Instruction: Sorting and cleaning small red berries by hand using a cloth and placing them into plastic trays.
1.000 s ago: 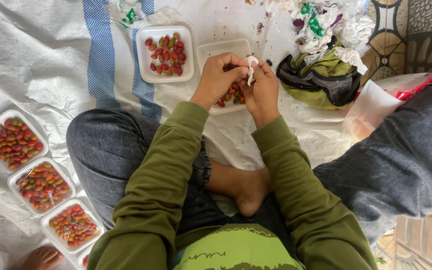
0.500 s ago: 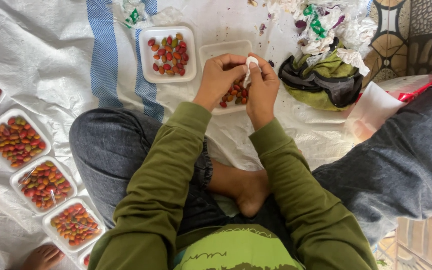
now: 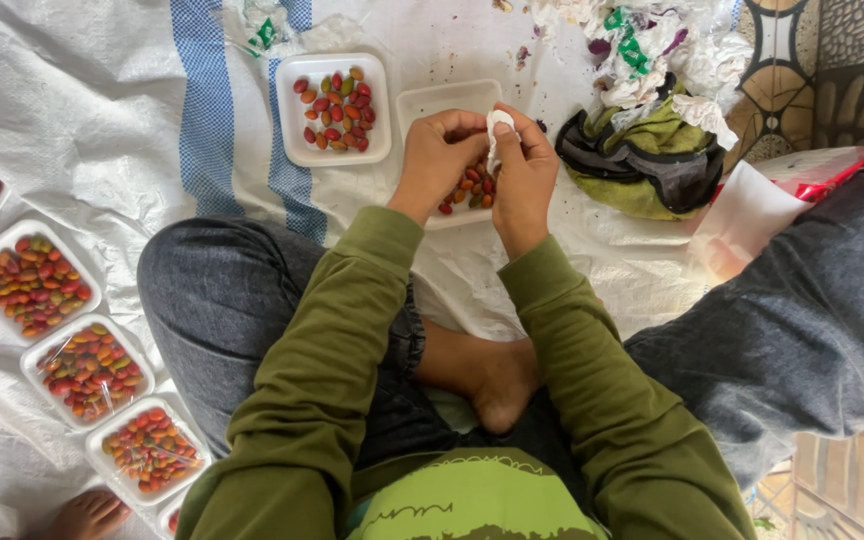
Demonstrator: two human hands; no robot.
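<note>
My left hand (image 3: 442,152) and my right hand (image 3: 524,172) meet above a white foam tray (image 3: 430,100) that holds small red and green fruits (image 3: 469,188). Both hands pinch a small piece of white tissue (image 3: 499,132) between the fingertips. What the tissue wraps is hidden. Just to the left lies a second white tray (image 3: 335,108) with a loose layer of the same fruits. I sit cross-legged on a white woven sheet (image 3: 72,110) in green sleeves and dark jeans.
Several filled trays, some under clear film, line the left edge (image 3: 30,282) (image 3: 90,368) (image 3: 150,448). A heap of crumpled tissue and a green-black cloth bag (image 3: 652,165) lie at the upper right. Another person's foot (image 3: 87,512) shows at the bottom left.
My hands stay together on the tissue with only small finger shifts. The camera view has drifted slightly, so the trays sit a little lower in the frame.
</note>
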